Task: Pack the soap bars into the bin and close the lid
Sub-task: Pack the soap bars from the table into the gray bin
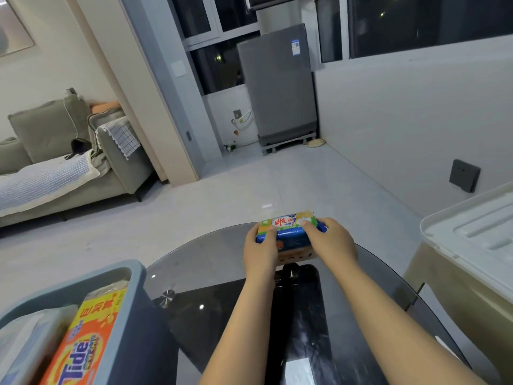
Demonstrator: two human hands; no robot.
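Gripping one wrapped soap bar [288,232] from either end at the far edge of a glass table [211,268], left hand [261,251] and right hand [330,245] curl around it, well apart from the blue bin [130,301].

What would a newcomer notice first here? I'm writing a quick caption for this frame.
Both hands, left hand and right hand, grip a bright wrapped soap pack at the far edge of the glass table. At lower left, a blue-grey bin already holds an orange Tide box.
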